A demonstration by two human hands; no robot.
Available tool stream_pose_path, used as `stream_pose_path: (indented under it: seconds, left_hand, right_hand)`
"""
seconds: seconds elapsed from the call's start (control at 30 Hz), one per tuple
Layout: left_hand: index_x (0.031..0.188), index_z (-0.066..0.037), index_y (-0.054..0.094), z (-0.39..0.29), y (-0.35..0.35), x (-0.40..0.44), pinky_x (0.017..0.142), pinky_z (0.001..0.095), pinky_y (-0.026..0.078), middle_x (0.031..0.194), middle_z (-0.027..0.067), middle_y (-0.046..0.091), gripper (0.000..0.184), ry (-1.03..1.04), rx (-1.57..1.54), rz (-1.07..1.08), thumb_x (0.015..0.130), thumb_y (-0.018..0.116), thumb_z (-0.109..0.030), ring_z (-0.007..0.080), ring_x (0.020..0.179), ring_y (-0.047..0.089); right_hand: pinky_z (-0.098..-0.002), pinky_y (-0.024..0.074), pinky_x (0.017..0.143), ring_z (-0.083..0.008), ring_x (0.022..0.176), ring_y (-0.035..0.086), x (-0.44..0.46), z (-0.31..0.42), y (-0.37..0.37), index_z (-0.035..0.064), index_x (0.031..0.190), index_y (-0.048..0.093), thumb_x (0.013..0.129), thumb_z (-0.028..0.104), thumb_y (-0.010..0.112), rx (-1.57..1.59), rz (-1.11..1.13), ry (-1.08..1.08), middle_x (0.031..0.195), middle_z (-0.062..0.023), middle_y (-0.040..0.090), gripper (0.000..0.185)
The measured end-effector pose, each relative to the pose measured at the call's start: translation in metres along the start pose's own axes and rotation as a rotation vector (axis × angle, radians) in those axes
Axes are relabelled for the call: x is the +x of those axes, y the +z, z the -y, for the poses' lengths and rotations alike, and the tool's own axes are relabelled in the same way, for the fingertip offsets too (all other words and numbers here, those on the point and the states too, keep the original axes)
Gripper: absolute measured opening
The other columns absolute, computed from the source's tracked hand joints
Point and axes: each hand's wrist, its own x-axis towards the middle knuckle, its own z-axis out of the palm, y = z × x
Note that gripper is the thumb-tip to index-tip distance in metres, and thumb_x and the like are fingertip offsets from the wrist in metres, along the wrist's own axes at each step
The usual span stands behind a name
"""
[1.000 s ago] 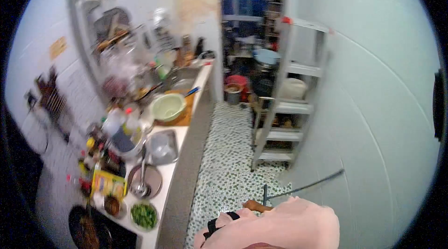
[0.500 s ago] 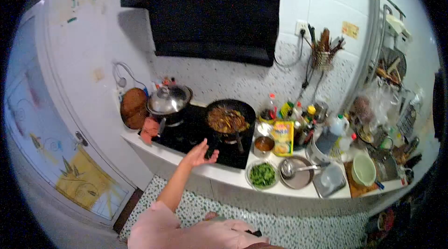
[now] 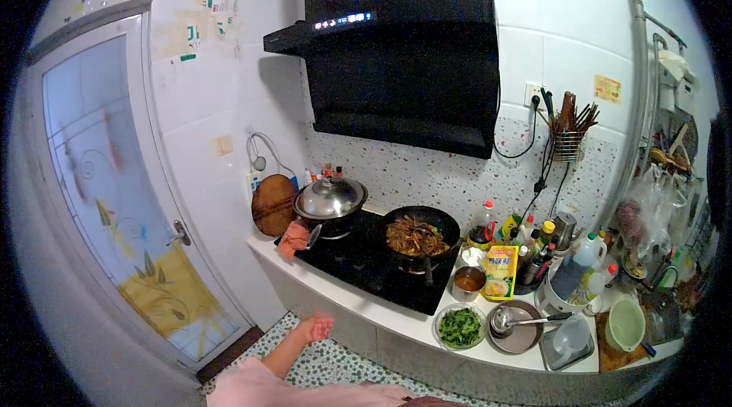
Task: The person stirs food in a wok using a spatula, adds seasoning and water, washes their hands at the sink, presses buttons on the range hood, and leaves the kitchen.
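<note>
My left hand (image 3: 316,327) is low in front of the counter, below the cooktop's front edge, with its fingers loosely apart and nothing in it. My right hand is out of view. On the black cooktop (image 3: 362,262), a dark wok (image 3: 450,230) holds browned food (image 3: 414,239), with a utensil handle leaning over its near rim. A pot with a domed metal lid (image 3: 330,198) stands at the left. Chopped greens (image 3: 460,326) fill a bowl on the counter, beside a round pan (image 3: 515,337) with a ladle (image 3: 502,321) in it.
A black range hood (image 3: 400,79) hangs over the cooktop. The counter's right side holds sauce bottles (image 3: 526,231), a yellow packet (image 3: 499,271), a metal tray (image 3: 560,357) and a green basin (image 3: 625,325). A door (image 3: 137,178) stands at the left.
The view has swung from the ladder and floor to the cooktop and door. My left hand has dropped from beside the cooktop's front edge to lower in front of the counter.
</note>
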Motion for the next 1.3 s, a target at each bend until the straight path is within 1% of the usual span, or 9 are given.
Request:
stream_pose_path:
  seconds: [0.17, 0.37, 0.43, 0.5, 0.6, 0.63, 0.83, 1.1, 1.3]
  left_hand:
    - [0.101, -0.002, 0.06, 0.019, 0.028, -0.035, 0.039, 0.0235, 0.036, 0.058, -0.0019, 0.051, 0.046, 0.008, 0.285, 0.175, 0.095, 0.032, -0.037, 0.0102, 0.046, 0.045]
    - [0.107, -0.002, 0.057, 0.037, 0.053, -0.023, 0.057, 0.0246, 0.05, 0.09, 0.0042, 0.065, 0.031, 0.115, 0.216, 0.087, 0.093, 0.036, -0.02, 0.013, 0.069, 0.061]
    - [0.107, -0.002, 0.056, 0.035, 0.052, -0.018, 0.051, 0.0235, 0.046, 0.079, 0.0036, 0.061, 0.025, 0.081, 0.163, 0.337, 0.091, 0.042, -0.014, 0.0113, 0.058, 0.052]
    - [0.105, -0.003, 0.056, 0.051, 0.086, -0.034, 0.047, 0.0225, 0.043, 0.076, 0.004, 0.058, 0.02, -0.006, 0.216, -0.045, 0.089, 0.045, -0.01, 0.0109, 0.053, 0.047]
    - [0.103, -0.004, 0.055, 0.05, 0.089, -0.012, 0.047, 0.0221, 0.041, 0.079, 0.0054, 0.058, 0.018, -0.051, 0.091, -0.024, 0.089, 0.047, -0.011, 0.0115, 0.054, 0.048]
    - [0.101, -0.004, 0.055, 0.038, 0.081, -0.011, 0.047, 0.0216, 0.041, 0.079, 0.0045, 0.058, 0.017, -0.034, 0.075, -0.023, 0.09, 0.048, -0.014, 0.0112, 0.055, 0.048]
    - [0.104, -0.003, 0.055, 0.022, 0.11, 0.008, 0.05, 0.0209, 0.042, 0.079, 0.0034, 0.059, 0.023, -0.03, -0.186, 0.046, 0.092, 0.047, -0.02, 0.0105, 0.058, 0.051]
    - [0.105, -0.001, 0.055, -0.041, 0.174, 0.03, 0.063, 0.0246, 0.049, 0.085, 0.0068, 0.063, 0.038, 0.054, -0.059, 0.366, 0.091, 0.048, -0.037, 0.0139, 0.071, 0.059]
    - [0.104, -0.002, 0.052, -0.081, 0.238, 0.03, 0.07, 0.033, 0.051, 0.095, 0.0109, 0.061, 0.043, 0.009, 0.079, 0.442, 0.089, 0.048, -0.042, 0.02, 0.079, 0.06]
  right_hand:
    - [-0.0329, 0.0403, 0.06, -0.0164, 0.057, 0.042, -0.015, -0.044, -0.007, -0.0003, 0.069, 0.05, 0.09, 0.025, 0.051, 0.069, -0.09, 0.01, 0.061, -0.0057, 0.046, 0.033]
    - [-0.0321, 0.0399, 0.06, -0.0153, 0.055, 0.041, -0.075, -0.127, -0.015, -0.0006, 0.067, 0.049, 0.09, 0.025, 0.051, 0.176, -0.295, -0.005, 0.059, -0.005, 0.045, 0.035]
    - [-0.0318, 0.0398, 0.059, -0.015, 0.055, 0.041, -0.094, -0.138, -0.018, -0.0008, 0.067, 0.049, 0.09, 0.025, 0.051, 0.205, -0.375, 0.04, 0.058, -0.0048, 0.045, 0.035]
    - [-0.0316, 0.0397, 0.059, -0.0147, 0.054, 0.04, -0.1, -0.141, -0.023, -0.0009, 0.066, 0.049, 0.09, 0.025, 0.051, 0.183, -0.476, 0.048, 0.058, -0.0046, 0.045, 0.036]
    - [-0.0259, 0.0346, 0.047, -0.0089, 0.05, 0.042, -0.076, -0.193, -0.027, -0.0003, 0.066, 0.057, 0.093, 0.025, 0.049, 0.107, -0.396, -0.084, 0.056, -0.0007, 0.053, 0.038]
    - [-0.0267, 0.0348, 0.046, -0.0082, 0.049, 0.043, -0.082, -0.167, -0.017, -0.0009, 0.071, 0.059, 0.094, 0.025, 0.046, 0.519, -0.261, -0.018, 0.058, 0.0013, 0.053, 0.037]
    - [-0.0271, 0.0398, 0.057, -0.0109, 0.063, 0.049, -0.08, -0.201, -0.03, 0.0011, 0.079, 0.057, 0.094, 0.019, 0.045, 0.359, -0.325, -0.055, 0.072, -0.0001, 0.055, 0.026]
    - [-0.0224, 0.0386, 0.056, -0.0072, 0.062, 0.045, -0.01, 0.146, -0.04, 0.0019, 0.087, 0.054, 0.093, 0.023, 0.048, -0.064, -0.124, -0.344, 0.071, -0.0001, 0.051, 0.023]
    - [-0.0363, 0.0482, 0.069, -0.0318, 0.081, 0.06, 0.104, 0.348, 0.017, 0.0019, 0.111, 0.038, 0.081, 0.032, 0.065, -0.255, -0.132, -0.627, 0.103, -0.0211, 0.053, 0.05]
